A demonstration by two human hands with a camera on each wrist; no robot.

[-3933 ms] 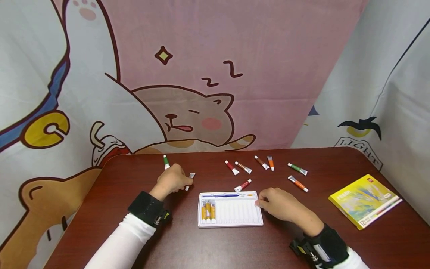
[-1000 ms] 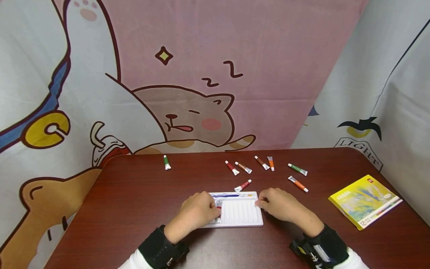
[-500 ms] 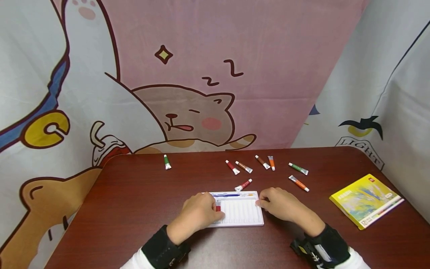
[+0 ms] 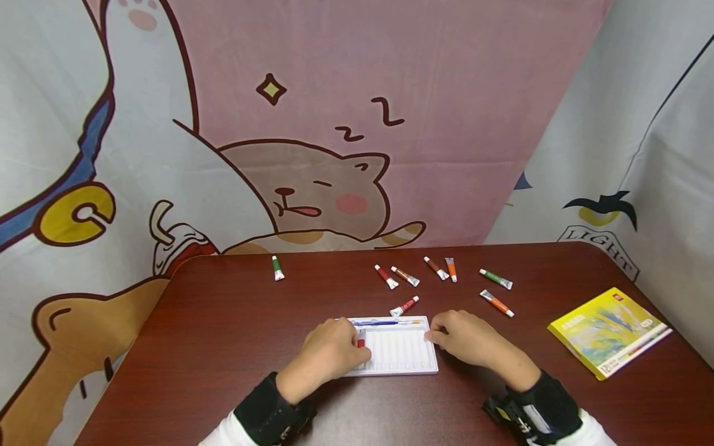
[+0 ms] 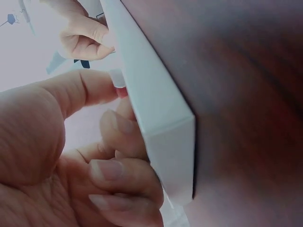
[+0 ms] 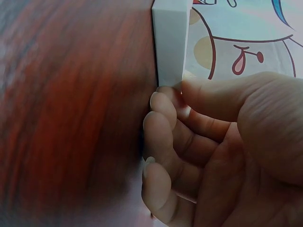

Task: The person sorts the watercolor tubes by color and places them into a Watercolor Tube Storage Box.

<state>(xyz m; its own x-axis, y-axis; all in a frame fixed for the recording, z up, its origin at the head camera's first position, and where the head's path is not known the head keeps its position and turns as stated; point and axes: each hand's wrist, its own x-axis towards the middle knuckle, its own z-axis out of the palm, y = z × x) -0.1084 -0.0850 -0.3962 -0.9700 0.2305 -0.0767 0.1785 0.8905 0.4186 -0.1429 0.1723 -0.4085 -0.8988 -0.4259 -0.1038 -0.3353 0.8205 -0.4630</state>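
Note:
A white plastic tray with narrow ribbed slots lies in front of me, a blue paintbrush along its far side. Over its left end, my left hand pinches a small red paint tube down in the slots. In the left wrist view, the tube's white cap shows at the thumb tip, and the tray wall runs beside the fingers. The left part of the tray is covered by this hand. My right hand grips the tray's right edge between thumb and curled fingers, close up in the right wrist view.
Beyond the tray lie several loose paint tubes: a red tube near its far edge, an orange tube and a green tube to the right, another green tube far left. A yellow box sits at the right.
The left hand has come from a tube at the back left to the tray, bringing the red tube. Lately its thumb shifts only slightly. The right hand stays on the tray edge.

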